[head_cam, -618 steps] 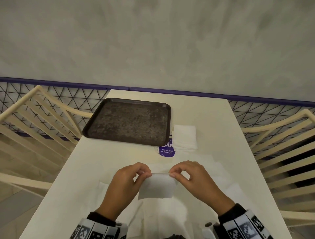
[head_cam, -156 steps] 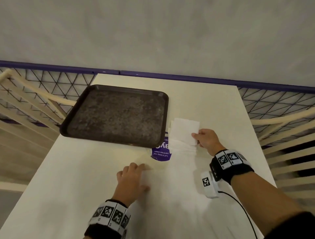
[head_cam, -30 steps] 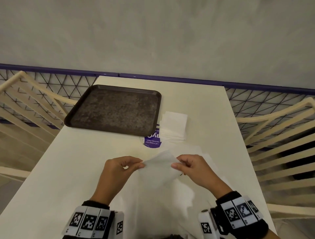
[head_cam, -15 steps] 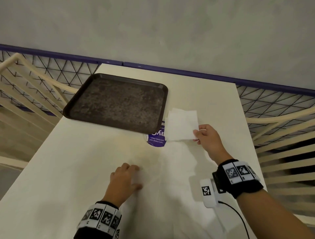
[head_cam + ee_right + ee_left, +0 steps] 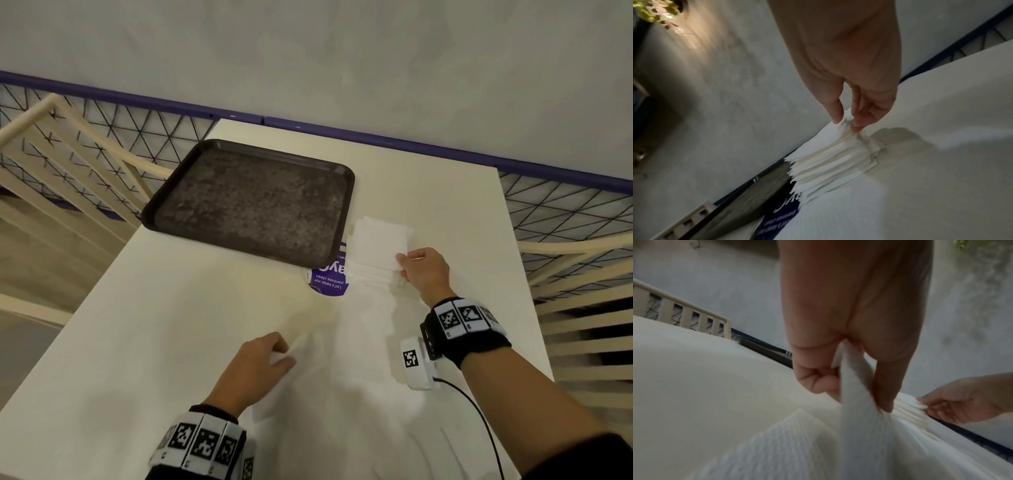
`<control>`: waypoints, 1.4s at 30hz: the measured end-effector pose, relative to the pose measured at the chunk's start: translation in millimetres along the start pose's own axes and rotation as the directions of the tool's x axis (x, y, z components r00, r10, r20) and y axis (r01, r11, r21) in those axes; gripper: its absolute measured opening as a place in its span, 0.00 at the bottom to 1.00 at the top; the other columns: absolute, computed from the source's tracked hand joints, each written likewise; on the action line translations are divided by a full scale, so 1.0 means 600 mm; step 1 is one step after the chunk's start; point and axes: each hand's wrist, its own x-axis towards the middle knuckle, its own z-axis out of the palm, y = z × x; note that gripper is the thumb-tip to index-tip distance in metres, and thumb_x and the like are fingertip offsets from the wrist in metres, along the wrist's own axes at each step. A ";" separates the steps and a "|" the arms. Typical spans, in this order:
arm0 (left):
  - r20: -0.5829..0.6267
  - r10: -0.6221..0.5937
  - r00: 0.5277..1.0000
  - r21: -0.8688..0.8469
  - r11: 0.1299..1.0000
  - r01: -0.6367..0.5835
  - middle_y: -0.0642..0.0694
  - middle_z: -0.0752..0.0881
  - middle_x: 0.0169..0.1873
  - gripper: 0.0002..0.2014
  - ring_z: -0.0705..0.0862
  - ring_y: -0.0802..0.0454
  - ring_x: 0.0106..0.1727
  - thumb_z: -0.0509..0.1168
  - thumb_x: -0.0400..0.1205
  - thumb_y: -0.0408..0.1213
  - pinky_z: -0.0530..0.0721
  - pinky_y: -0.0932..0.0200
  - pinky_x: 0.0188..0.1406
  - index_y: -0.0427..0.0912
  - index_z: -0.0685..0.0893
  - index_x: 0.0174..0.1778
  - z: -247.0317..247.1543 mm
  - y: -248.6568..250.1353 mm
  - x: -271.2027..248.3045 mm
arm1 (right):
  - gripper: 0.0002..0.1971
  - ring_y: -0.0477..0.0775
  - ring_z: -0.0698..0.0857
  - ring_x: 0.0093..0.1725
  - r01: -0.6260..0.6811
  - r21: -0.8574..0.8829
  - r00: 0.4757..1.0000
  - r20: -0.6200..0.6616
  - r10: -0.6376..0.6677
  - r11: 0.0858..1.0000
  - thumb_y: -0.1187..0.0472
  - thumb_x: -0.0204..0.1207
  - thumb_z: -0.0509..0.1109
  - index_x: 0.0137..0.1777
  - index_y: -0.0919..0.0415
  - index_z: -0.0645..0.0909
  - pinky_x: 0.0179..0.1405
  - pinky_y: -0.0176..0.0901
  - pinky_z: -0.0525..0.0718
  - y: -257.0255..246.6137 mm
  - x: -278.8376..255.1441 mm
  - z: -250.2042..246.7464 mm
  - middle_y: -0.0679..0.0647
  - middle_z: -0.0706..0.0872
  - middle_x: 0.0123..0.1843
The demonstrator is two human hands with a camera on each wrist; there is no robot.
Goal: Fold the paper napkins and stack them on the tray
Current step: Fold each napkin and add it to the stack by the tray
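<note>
Right of centre in the head view, the right hand (image 5: 424,270) pinches the top folded napkin (image 5: 378,245) on the stack (image 5: 838,155) beside the tray (image 5: 239,147); lower centre, the left hand (image 5: 255,368) grips an unfolded napkin (image 5: 857,402).

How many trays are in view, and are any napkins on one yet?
1. The dark brown rectangular tray sits at the table's far left, with no napkins on it. The folded white paper napkins are piled on the table beside its right edge.
</note>
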 end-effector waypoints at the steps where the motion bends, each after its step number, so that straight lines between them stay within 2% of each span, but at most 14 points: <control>1: -0.005 0.007 1.000 -0.019 1.000 -0.008 0.53 0.82 0.41 0.06 0.79 0.56 0.41 0.67 0.78 0.43 0.71 0.74 0.33 0.47 0.78 0.44 -0.005 0.001 -0.005 | 0.16 0.60 0.85 0.49 0.029 -0.065 1.000 -0.005 -0.029 0.997 0.57 0.76 0.71 0.58 0.65 0.76 0.50 0.47 0.80 0.001 -0.005 -0.002 0.63 0.85 0.54; 3: -0.018 0.028 0.999 -0.049 0.998 -0.028 0.52 0.84 0.42 0.05 0.80 0.57 0.40 0.66 0.78 0.42 0.73 0.74 0.33 0.46 0.79 0.45 -0.018 0.004 -0.013 | 0.20 0.62 0.81 0.58 0.086 -0.156 0.996 0.011 -0.086 0.984 0.56 0.76 0.70 0.64 0.64 0.73 0.53 0.47 0.77 0.004 -0.019 -0.007 0.64 0.81 0.61; 5: -0.039 0.039 0.998 -0.085 0.996 -0.042 0.51 0.86 0.40 0.03 0.82 0.55 0.40 0.66 0.78 0.40 0.74 0.71 0.31 0.47 0.80 0.44 -0.032 0.010 -0.023 | 0.20 0.61 0.81 0.57 0.134 -0.183 0.990 0.063 -0.125 0.974 0.56 0.76 0.70 0.64 0.62 0.73 0.52 0.45 0.77 0.007 -0.043 -0.011 0.63 0.79 0.61; 10: -0.170 0.068 0.983 -0.196 0.975 -0.102 0.52 0.85 0.35 0.03 0.81 0.58 0.37 0.67 0.78 0.39 0.77 0.67 0.32 0.51 0.79 0.40 -0.070 0.030 -0.046 | 0.14 0.53 0.82 0.43 0.174 -0.164 0.938 0.329 -0.113 0.971 0.50 0.78 0.67 0.51 0.62 0.83 0.41 0.40 0.77 0.014 -0.134 -0.020 0.52 0.84 0.44; 12: -0.221 0.067 0.973 -0.276 0.952 -0.128 0.58 0.85 0.40 0.04 0.82 0.61 0.39 0.68 0.78 0.39 0.80 0.62 0.36 0.53 0.80 0.42 -0.081 0.040 -0.057 | 0.20 0.50 0.83 0.39 0.148 -0.169 0.872 0.487 -0.048 0.974 0.45 0.79 0.63 0.47 0.62 0.85 0.41 0.39 0.78 0.010 -0.172 -0.024 0.53 0.87 0.43; 15: -0.264 0.089 0.960 -0.422 0.884 -0.198 0.60 0.86 0.44 0.07 0.85 0.61 0.42 0.68 0.78 0.36 0.86 0.60 0.40 0.53 0.81 0.47 -0.084 0.059 -0.072 | 0.26 0.48 0.86 0.41 0.102 -0.155 0.686 0.727 0.043 0.983 0.37 0.80 0.54 0.47 0.57 0.86 0.43 0.38 0.79 0.003 -0.218 -0.024 0.51 0.90 0.47; 17: -0.257 0.103 0.961 -0.481 0.849 -0.219 0.58 0.87 0.46 0.09 0.86 0.59 0.44 0.68 0.77 0.34 0.87 0.59 0.41 0.51 0.82 0.50 -0.081 0.070 -0.081 | 0.27 0.48 0.87 0.45 0.084 -0.044 0.591 0.806 -0.014 0.996 0.37 0.80 0.52 0.46 0.56 0.85 0.47 0.37 0.80 0.001 -0.238 -0.020 0.50 0.91 0.47; 18: -0.246 0.109 0.963 -0.500 0.837 -0.223 0.56 0.88 0.46 0.09 0.87 0.57 0.45 0.68 0.77 0.33 0.86 0.60 0.41 0.50 0.82 0.51 -0.078 0.072 -0.085 | 0.25 0.47 0.87 0.45 0.071 0.026 0.584 0.809 -0.063 0.997 0.39 0.81 0.53 0.45 0.57 0.85 0.49 0.37 0.81 0.000 -0.246 -0.019 0.49 0.90 0.46; 23: -0.161 0.158 0.974 -0.534 0.816 -0.221 0.56 0.88 0.51 0.15 0.87 0.58 0.52 0.70 0.77 0.36 0.86 0.60 0.49 0.52 0.81 0.58 -0.066 0.080 -0.107 | 0.10 0.47 0.82 0.39 0.131 0.320 0.686 0.654 -0.319 0.938 0.58 0.81 0.64 0.46 0.64 0.82 0.44 0.34 0.82 -0.006 -0.265 -0.023 0.54 0.85 0.40; 28: -0.208 0.132 0.969 -0.619 0.749 -0.235 0.55 0.90 0.47 0.09 0.87 0.62 0.46 0.63 0.79 0.41 0.84 0.68 0.42 0.49 0.85 0.52 -0.067 0.098 -0.123 | 0.09 0.44 0.78 0.30 0.165 0.393 0.692 0.607 -0.390 0.904 0.64 0.79 0.68 0.36 0.60 0.79 0.36 0.35 0.80 -0.006 -0.278 -0.042 0.48 0.80 0.28; 32: -0.276 0.108 0.955 -0.626 0.733 -0.264 0.45 0.90 0.44 0.09 0.86 0.54 0.45 0.61 0.82 0.39 0.83 0.59 0.45 0.43 0.86 0.48 -0.071 0.099 -0.125 | 0.09 0.46 0.79 0.30 0.146 0.427 0.659 0.632 -0.409 0.893 0.63 0.79 0.68 0.37 0.56 0.81 0.36 0.37 0.79 -0.002 -0.293 -0.054 0.46 0.83 0.29; 36: -0.239 0.128 0.963 -0.658 0.708 -0.257 0.40 0.91 0.44 0.08 0.88 0.42 0.48 0.61 0.82 0.34 0.84 0.48 0.51 0.43 0.84 0.52 -0.070 0.106 -0.132 | 0.04 0.51 0.80 0.35 0.099 0.504 0.683 0.592 -0.427 0.858 0.64 0.78 0.68 0.44 0.60 0.83 0.37 0.38 0.79 0.003 -0.305 -0.057 0.54 0.84 0.35; 38: -0.230 0.144 0.962 -0.655 0.708 -0.263 0.39 0.91 0.43 0.08 0.88 0.40 0.47 0.61 0.82 0.34 0.84 0.49 0.51 0.44 0.83 0.53 -0.069 0.109 -0.135 | 0.05 0.56 0.79 0.40 0.096 0.521 0.701 0.569 -0.429 0.848 0.64 0.78 0.69 0.49 0.64 0.83 0.41 0.42 0.78 0.009 -0.306 -0.058 0.61 0.83 0.41; 42: -0.227 0.171 0.959 -0.646 0.710 -0.280 0.46 0.91 0.44 0.10 0.88 0.50 0.46 0.57 0.84 0.31 0.84 0.58 0.47 0.43 0.84 0.51 -0.070 0.111 -0.140 | 0.08 0.51 0.85 0.41 0.084 0.554 0.717 0.544 -0.436 0.828 0.69 0.79 0.65 0.52 0.66 0.85 0.43 0.38 0.82 0.012 -0.308 -0.066 0.57 0.89 0.44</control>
